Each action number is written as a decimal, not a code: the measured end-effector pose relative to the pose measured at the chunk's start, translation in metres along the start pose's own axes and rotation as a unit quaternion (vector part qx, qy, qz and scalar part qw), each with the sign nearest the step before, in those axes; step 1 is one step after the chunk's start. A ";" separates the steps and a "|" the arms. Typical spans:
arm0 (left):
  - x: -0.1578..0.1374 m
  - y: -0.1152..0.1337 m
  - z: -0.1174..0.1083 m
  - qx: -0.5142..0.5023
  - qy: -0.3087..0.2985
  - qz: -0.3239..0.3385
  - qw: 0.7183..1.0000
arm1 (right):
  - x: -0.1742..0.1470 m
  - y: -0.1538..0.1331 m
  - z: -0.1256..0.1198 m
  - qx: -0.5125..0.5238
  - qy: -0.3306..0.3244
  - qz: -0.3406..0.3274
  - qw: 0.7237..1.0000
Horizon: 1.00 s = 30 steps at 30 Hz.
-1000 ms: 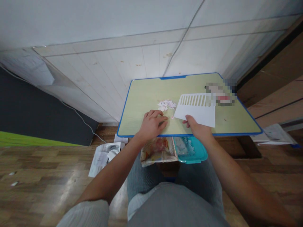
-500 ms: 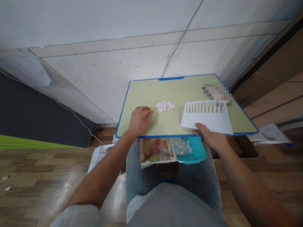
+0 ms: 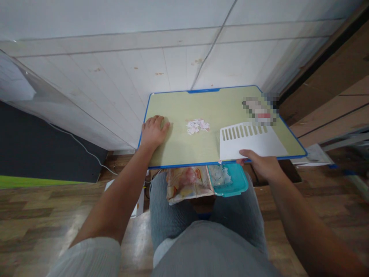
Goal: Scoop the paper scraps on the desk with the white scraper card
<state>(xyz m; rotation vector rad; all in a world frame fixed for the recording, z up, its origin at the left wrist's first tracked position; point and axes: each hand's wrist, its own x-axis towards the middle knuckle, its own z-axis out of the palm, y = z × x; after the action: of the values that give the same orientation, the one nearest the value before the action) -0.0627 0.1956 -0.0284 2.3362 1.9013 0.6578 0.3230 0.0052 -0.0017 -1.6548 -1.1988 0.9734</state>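
My left hand [image 3: 155, 131] rests on the left part of the pale yellow tabletop [image 3: 178, 150], fingers a little spread, with nothing in it. A white sheet [image 3: 245, 144] with a row of slots along its far edge lies over the right front of the table. Its near edge is pinched by my right hand [image 3: 256, 161], thumb on top and the other fingers partly hidden beneath. Between the two hands sits a small heap of white and pinkish paper bits [image 3: 197, 126]. One tiny bit [image 3: 220, 162] clings near the sheet's front left corner.
Under the table's front edge are a patterned fabric pouch [image 3: 188, 182] and a turquoise plastic tray [image 3: 235, 181] holding whitish scraps. A blurred-out object [image 3: 259, 111] lies at the back right. Behind the table stands a white panelled wall [image 3: 121, 77] with a cable [image 3: 211, 48].
My left hand has moved left, away from the paper bits, and its fingers have opened onto the tabletop. The right hand keeps its hold on the slotted sheet, which has turned slightly.
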 end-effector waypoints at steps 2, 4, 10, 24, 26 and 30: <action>-0.002 0.000 0.000 -0.002 -0.004 0.000 1.000 | 0.000 -0.002 -0.003 0.001 -0.002 0.001 1.000; -0.003 -0.001 0.001 -0.008 -0.002 -0.004 1.000 | 0.002 -0.003 -0.005 0.006 -0.004 -0.003 1.000; -0.003 -0.002 0.004 -0.022 0.020 -0.001 1.000 | 0.014 -0.013 0.019 0.025 0.054 -0.007 0.998; -0.005 0.001 0.000 -0.043 0.018 -0.001 0.999 | 0.061 -0.013 0.062 0.001 0.027 -0.018 0.999; -0.005 0.001 0.001 -0.048 0.020 0.000 0.999 | 0.053 -0.011 0.058 -0.014 0.025 -0.014 0.999; -0.005 0.000 0.003 -0.060 0.029 -0.003 0.998 | 0.029 -0.013 0.052 -0.059 0.026 -0.018 0.998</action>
<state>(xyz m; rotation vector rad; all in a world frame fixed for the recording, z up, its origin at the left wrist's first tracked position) -0.0620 0.1917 -0.0322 2.2611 1.8344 0.8236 0.2781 0.0456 -0.0099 -1.7334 -1.2676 0.8455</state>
